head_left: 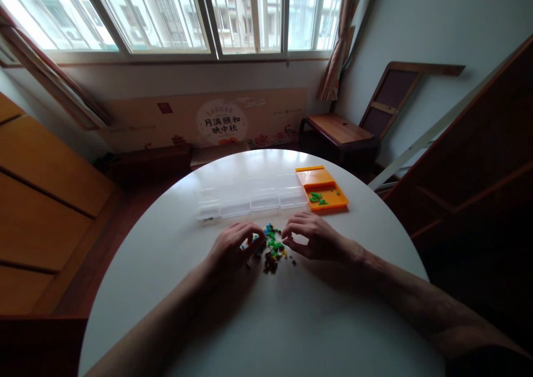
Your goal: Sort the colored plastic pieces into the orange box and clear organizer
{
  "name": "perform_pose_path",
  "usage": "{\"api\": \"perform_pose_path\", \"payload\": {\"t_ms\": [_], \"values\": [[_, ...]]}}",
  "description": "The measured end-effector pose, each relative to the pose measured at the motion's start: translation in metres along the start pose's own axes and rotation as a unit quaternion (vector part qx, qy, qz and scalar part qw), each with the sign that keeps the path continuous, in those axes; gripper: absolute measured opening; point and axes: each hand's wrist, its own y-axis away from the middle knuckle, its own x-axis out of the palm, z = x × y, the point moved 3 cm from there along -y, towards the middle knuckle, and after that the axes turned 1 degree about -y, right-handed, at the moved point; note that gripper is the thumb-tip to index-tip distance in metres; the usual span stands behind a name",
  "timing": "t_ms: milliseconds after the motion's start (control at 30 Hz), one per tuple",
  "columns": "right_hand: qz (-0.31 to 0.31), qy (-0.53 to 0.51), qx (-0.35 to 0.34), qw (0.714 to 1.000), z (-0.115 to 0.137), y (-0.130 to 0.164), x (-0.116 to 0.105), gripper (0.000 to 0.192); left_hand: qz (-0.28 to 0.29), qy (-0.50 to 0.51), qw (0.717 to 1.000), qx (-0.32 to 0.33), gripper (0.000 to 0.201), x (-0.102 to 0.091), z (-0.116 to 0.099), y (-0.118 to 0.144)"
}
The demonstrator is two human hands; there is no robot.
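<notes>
A small heap of tiny coloured building pieces (272, 249), green, blue, yellow and dark, lies on the round white table (258, 321). My left hand (231, 247) rests at the heap's left side, fingers curled over a few pieces. My right hand (312, 237) sits at the heap's right side, fingertips pinched at its edge; whether a piece is between them is too small to tell. Behind the heap are several clear plastic boxes (250, 196) in a row. An orange tray (322, 191) with a few green pieces (317, 199) stands to their right.
A wooden chair (341, 130) stands behind the table under the window. A folded wooden frame (395, 96) leans on the right wall. Orange-brown furniture (45, 199) fills the left side and dark wooden furniture (478, 160) the right.
</notes>
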Motion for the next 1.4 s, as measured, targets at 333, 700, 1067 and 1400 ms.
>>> {"api": "perform_pose_path", "payload": {"t_ms": [333, 700, 1067, 1400], "values": [[0.003, 0.01, -0.013, 1.0, -0.002, -0.003, 0.01, 0.017, -0.028, 0.031, 0.999, 0.026, 0.01, 0.006, -0.017, -0.007], [0.003, 0.023, -0.027, 0.999, 0.002, -0.004, 0.01, 0.012, -0.021, 0.028, 0.998, 0.056, 0.008, 0.007, -0.02, -0.01], [-0.131, 0.187, 0.205, 0.952, -0.052, 0.017, -0.044, 0.018, -0.056, -0.076, 0.996, -0.005, 0.013, -0.002, -0.002, 0.001], [-0.141, 0.228, 0.246, 0.932, -0.059, 0.021, -0.041, 0.016, -0.012, -0.092, 0.995, -0.021, 0.017, 0.001, 0.002, 0.001]]}}
